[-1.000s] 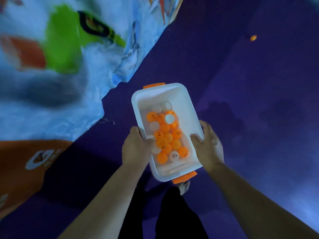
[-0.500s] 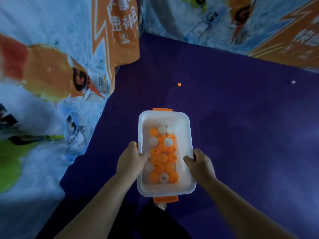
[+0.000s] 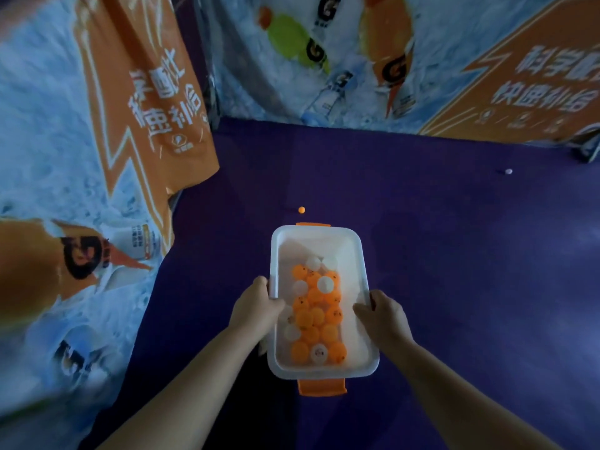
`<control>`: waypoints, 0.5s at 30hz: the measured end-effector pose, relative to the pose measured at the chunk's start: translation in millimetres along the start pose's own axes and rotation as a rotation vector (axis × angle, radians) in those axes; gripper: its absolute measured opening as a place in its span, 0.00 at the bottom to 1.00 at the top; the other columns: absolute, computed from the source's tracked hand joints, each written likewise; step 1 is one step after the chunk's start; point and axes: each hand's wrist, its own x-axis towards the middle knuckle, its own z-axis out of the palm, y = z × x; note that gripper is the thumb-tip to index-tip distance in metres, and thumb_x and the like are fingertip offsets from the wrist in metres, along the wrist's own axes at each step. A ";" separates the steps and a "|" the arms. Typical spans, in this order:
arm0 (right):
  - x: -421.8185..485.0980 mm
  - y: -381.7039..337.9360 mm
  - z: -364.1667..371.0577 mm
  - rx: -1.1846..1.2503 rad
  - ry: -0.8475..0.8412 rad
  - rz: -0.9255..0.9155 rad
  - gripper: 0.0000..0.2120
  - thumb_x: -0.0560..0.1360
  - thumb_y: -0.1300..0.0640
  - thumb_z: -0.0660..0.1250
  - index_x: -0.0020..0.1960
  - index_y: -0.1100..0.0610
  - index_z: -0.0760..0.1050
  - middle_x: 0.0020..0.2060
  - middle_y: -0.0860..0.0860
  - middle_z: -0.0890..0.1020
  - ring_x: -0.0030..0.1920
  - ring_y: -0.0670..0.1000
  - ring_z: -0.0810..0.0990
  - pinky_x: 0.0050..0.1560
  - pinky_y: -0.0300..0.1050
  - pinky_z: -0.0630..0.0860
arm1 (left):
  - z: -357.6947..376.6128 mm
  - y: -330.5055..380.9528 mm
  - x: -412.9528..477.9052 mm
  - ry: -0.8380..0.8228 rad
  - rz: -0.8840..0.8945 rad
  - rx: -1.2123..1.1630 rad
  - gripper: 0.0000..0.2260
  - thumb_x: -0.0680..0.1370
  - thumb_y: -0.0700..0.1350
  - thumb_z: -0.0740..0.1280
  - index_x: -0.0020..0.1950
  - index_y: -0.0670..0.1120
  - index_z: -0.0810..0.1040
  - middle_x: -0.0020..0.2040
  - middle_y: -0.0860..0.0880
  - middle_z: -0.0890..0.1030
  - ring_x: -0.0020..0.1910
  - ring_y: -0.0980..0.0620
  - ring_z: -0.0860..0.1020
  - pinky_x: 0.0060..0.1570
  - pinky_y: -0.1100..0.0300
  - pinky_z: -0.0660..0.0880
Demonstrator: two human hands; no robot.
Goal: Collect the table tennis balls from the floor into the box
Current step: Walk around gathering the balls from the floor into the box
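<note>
I face the corner now: my left hand (image 3: 256,308) & right hand (image 3: 384,315) grip the box (image 3: 363,254) rims, lower centre. Orange ball (image 3: 301,209) lies just past its far end, white ball (image 3: 508,171) upper right; 2 to fetch.

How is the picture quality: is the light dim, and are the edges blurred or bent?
Head view: light is dim and bluish; the box and the balls in it look fairly sharp; the banners at the left edge are smeared and curved by the wide lens.
</note>
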 end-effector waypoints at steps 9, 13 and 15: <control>130.9 -38.5 -66.1 0.254 0.154 0.250 0.09 0.73 0.57 0.65 0.36 0.58 0.69 0.33 0.53 0.77 0.32 0.50 0.74 0.33 0.45 0.72 | -35.8 134.3 175.9 -0.238 0.192 0.096 0.07 0.78 0.52 0.60 0.44 0.50 0.73 0.43 0.47 0.82 0.44 0.45 0.81 0.46 0.44 0.80; 185.7 -36.5 -96.8 0.350 0.263 0.322 0.11 0.73 0.56 0.65 0.37 0.62 0.69 0.35 0.58 0.79 0.32 0.55 0.76 0.33 0.48 0.74 | -31.3 188.6 242.6 -0.252 0.240 0.196 0.05 0.78 0.49 0.60 0.47 0.49 0.74 0.43 0.47 0.82 0.40 0.47 0.80 0.41 0.50 0.77; 219.0 -33.8 -111.6 0.365 0.297 0.335 0.11 0.73 0.57 0.65 0.35 0.60 0.67 0.33 0.56 0.77 0.32 0.51 0.73 0.31 0.47 0.71 | -24.6 212.4 276.1 -0.253 0.255 0.230 0.05 0.79 0.48 0.61 0.48 0.49 0.74 0.43 0.48 0.81 0.41 0.48 0.80 0.41 0.51 0.77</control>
